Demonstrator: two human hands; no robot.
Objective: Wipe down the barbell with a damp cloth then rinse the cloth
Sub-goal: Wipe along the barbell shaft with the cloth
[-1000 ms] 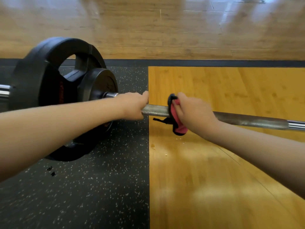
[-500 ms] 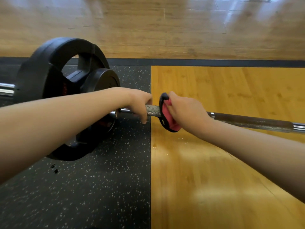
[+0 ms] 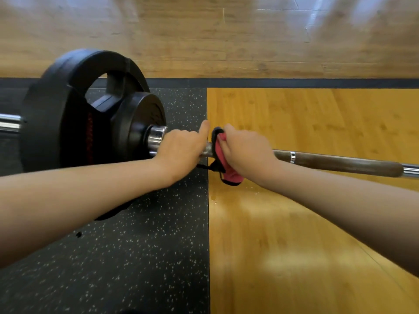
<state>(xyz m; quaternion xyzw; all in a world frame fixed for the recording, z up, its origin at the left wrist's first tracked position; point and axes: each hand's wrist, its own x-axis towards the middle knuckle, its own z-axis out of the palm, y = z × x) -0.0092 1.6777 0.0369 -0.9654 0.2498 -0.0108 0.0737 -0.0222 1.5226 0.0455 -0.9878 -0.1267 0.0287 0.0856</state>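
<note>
- Floor: a speckled rubber mat (image 3: pixel 136 257) is seen on the left and a wooden platform (image 3: pixel 294 245) on the right.
- Weight plates (image 3: pixel 68 109): black discs are loaded on the left end. The assembly is judged heavy, though it may roll.
- Barbell (image 3: pixel 340 163): the stiff steel shaft is laid across the seam between mat and platform. The knurled section is judged the surest place to grip.
- Left hand (image 3: pixel 179 150): its fingers are curled round the shaft just beside the collar, with one digit raised.
- Right hand (image 3: pixel 244 152): it is clamped round the shaft with the cloth (image 3: pixel 229 171) pinned beneath.
- Cloth: pink with a dark edge, it is judged soft and light. A corner hangs below the shaft.
</note>
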